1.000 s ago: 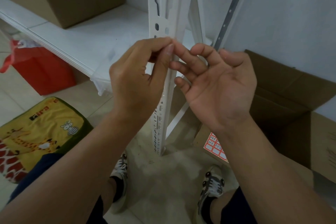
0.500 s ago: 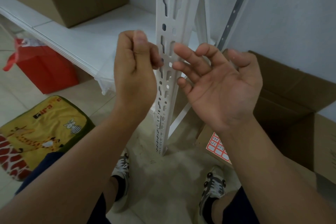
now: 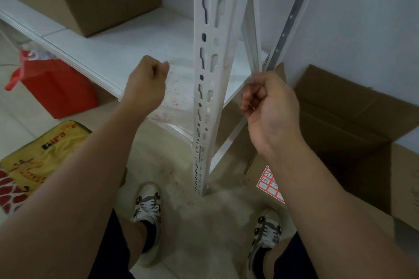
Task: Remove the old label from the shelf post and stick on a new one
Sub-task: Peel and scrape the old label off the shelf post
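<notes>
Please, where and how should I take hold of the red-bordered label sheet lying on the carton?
Pinch the label sheet at its upper left corner, coming from the shelf post side. That corner lies bare on the carton flap, while the right forearm hides the sheet's right part. It lies flat, so probably slide a fingertip underneath first.

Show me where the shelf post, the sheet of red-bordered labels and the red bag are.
shelf post (image 3: 209, 88): head view, on its slotted front face, between the hands.
sheet of red-bordered labels (image 3: 268, 182): head view, on the part showing left of the forearm.
red bag (image 3: 59, 90): head view, on its front side.
</notes>
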Demonstrator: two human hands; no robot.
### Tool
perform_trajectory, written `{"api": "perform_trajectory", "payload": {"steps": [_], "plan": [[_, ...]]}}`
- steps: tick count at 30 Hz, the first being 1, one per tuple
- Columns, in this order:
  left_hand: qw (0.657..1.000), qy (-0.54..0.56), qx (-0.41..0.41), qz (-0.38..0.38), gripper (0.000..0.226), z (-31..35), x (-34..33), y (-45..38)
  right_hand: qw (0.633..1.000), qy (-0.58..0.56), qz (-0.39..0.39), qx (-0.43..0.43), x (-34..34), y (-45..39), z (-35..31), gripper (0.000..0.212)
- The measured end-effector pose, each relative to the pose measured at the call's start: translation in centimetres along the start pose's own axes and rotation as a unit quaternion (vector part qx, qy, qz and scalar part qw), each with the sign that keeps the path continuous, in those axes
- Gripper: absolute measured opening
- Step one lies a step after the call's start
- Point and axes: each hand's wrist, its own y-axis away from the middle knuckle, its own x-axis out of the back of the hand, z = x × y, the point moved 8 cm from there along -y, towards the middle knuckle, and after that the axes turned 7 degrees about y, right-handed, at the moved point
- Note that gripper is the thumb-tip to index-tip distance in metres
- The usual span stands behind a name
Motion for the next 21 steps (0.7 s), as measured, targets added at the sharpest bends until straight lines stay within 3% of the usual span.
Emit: {"api": "perform_trajectory", "payload": {"steps": [2,5,8,10,13,16,21], "plan": [[0.998,-0.059,-0.001,-0.024,0.048,-0.1,-0.8,-0.4,0.990,0.122,0.030,0.067,0.3,0.1,-0.8,0.022],[0.992,-0.124,-0.004,-0.022,0.054,-0.5,-1.3,-0.9,0.946,0.257,0.036,0.196,-0.4,0.9,-1.9,0.022],[0.994,-0.108,-0.025,-0.016,0.023,-0.3,-1.8,-0.8,0.873,0.339,0.040,0.348,-1.9,2.8,-3.3,0.013],[0.999,-0.037,-0.034,-0.014,0.037,0.9,-2.0,0.0,0.818,0.376,0.036,0.434,-3.0,4.2,-3.8,0.017],[0.994,0.112,-0.019,0.009,0.038,3.1,-1.9,1.7,0.776,0.410,0.011,0.479,-4.2,5.3,-3.6,0.032],[0.970,0.238,0.023,-0.044,0.048,4.7,-3.2,3.7,0.753,0.435,0.003,0.494,-4.7,5.5,-3.2,0.037],[0.933,0.337,0.006,-0.127,0.052,6.2,-4.7,5.7,0.745,0.445,0.012,0.497,-4.6,5.9,-2.7,0.040]]}}
